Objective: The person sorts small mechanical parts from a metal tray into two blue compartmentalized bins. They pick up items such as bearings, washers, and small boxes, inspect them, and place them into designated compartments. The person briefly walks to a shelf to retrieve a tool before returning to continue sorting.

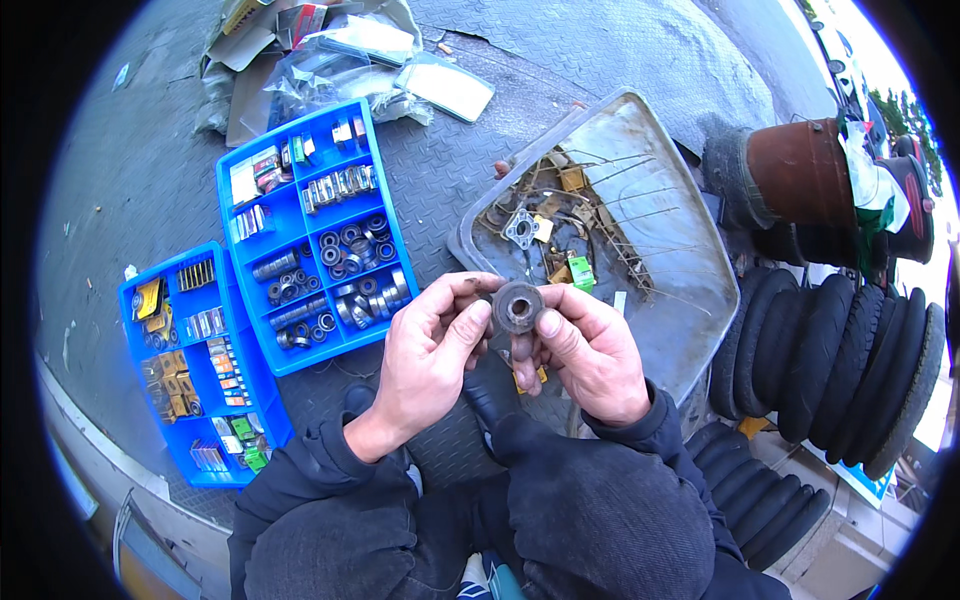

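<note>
My left hand [435, 352] and my right hand [592, 349] meet in front of my knees and pinch a dirty round metal part [517, 307] with a hole through its centre, perhaps a bearing or hub. Its ring-shaped face points up at me. Thumbs and fingertips grip it from both sides; the fingers hide its lower part. To the left lies a blue compartment tray [277, 367] of loose ball bearings [350, 234] and small boxes. A second blue tray [161, 416] beside it holds more boxes and some bearings.
A grey plastic bin [675, 262] with twigs, a square metal flange [520, 228] and small cartons stands ahead to the right. Motorcycle tyres [795, 352] are racked at the far right, below a rusty cylindrical container [802, 172]. Plastic packaging [330, 67] and cardboard lie beyond the trays.
</note>
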A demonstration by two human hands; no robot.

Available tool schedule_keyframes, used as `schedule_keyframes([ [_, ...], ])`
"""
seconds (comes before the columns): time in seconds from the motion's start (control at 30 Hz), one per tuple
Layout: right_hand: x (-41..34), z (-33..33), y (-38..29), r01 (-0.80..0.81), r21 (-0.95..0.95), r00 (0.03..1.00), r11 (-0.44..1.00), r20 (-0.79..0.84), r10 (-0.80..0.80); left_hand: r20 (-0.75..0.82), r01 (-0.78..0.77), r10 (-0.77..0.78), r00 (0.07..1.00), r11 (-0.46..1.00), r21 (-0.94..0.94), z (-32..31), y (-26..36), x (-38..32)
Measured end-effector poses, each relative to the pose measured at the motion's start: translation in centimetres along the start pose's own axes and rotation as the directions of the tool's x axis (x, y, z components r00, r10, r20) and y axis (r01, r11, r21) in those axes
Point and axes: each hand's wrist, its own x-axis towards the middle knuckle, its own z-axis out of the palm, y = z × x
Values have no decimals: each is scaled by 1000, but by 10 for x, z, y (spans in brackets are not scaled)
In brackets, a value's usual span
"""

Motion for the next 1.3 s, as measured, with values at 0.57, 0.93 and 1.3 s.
schedule_keyframes([
  [0.57,-6,2,-15,35,-453,998,891,-37,-58,-2,-10,10,1000,997,-71,7,7,2],
  [0.93,-9,7,-9,-213,-85,974,973,60,218,-52,78,-81,995,995,-57,7,16,9],
  [1.3,-4,7,-8,-175,-94,982,980,57,181,-61,109,-119,991,984,-144,6,14,6],
])
